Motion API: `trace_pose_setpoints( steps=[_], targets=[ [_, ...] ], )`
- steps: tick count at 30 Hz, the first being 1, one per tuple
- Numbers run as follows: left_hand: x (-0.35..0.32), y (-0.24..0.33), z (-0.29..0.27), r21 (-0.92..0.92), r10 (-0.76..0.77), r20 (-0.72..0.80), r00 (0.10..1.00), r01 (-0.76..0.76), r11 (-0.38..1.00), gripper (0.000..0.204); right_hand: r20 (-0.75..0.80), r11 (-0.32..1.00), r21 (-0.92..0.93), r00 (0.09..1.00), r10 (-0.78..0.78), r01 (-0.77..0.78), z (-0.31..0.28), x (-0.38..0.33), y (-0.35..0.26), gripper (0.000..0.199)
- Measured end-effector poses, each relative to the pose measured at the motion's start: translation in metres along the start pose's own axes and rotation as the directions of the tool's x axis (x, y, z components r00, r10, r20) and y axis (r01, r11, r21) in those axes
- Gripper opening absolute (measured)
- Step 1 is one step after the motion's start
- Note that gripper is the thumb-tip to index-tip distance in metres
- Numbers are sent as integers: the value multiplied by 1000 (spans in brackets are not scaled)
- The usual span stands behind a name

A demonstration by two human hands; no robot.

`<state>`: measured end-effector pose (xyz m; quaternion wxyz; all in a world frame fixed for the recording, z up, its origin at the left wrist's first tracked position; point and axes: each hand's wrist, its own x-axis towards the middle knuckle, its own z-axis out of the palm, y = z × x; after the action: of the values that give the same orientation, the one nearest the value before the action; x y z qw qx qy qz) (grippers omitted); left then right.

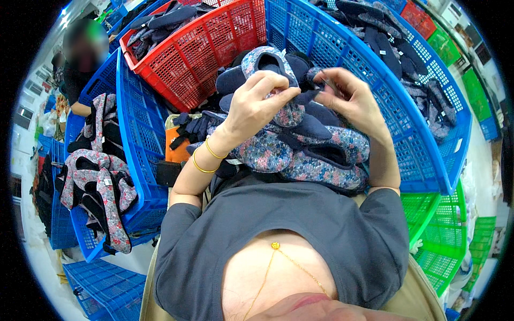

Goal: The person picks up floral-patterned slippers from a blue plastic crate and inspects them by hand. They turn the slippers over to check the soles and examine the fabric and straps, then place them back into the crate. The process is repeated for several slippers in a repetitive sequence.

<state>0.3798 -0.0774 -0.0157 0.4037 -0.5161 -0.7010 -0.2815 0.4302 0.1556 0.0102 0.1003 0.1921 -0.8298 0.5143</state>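
Head view: floral slipper [270, 67] raised above lap pile of slippers [316, 152], toe up, dark lining facing out. Left hand [257, 101] closed over slipper's upper edge, fingertips pinching fabric near the opening; two gold bangles [206, 158] at wrist. Right hand [350, 96] just right of slipper, fingers curled, thumb and forefinger nipping at something small at its dark rim; what exactly, cannot tell. Large blue crate [423, 134] right of and behind slipper, dark slippers heaped inside; red crate [214, 51] just behind-left; second blue crate [134, 160] well left, with more floral pairs. Step judged: checking or trimming the slipper's edge by hand. Next move likely calls for steady left-hand pinch while right fingers work round rim.
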Motion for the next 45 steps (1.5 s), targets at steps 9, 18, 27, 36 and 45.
trace_pose_setpoints(
  steps=[9, 18, 27, 36, 45],
  targets=[
    [-24, -2, -1, -12, 48, -100, 994, -49, 999, 34, -89, 938, -255, 960, -264, 235, 7, -4, 24, 36],
    [-29, 11, 4, 6, -30, -183, 983, 32, 999, 37, 144, 610, -501, 755, -640, 613, 12, 10, 30, 40],
    [-37, 17, 8, -28, -32, -121, 992, 29, 999, 41, 237, 501, -499, 667, -706, 707, 14, 23, 21, 34],
    [-34, 17, 10, -33, 8, -129, 992, -13, 999, 39, 320, 447, -538, 663, -677, 715, 13, 19, 18, 32],
    [-34, 15, 11, -7, 39, -118, 992, -41, 999, 39, 372, 447, -553, 688, -624, 704, 16, 16, 18, 28]
  ],
)
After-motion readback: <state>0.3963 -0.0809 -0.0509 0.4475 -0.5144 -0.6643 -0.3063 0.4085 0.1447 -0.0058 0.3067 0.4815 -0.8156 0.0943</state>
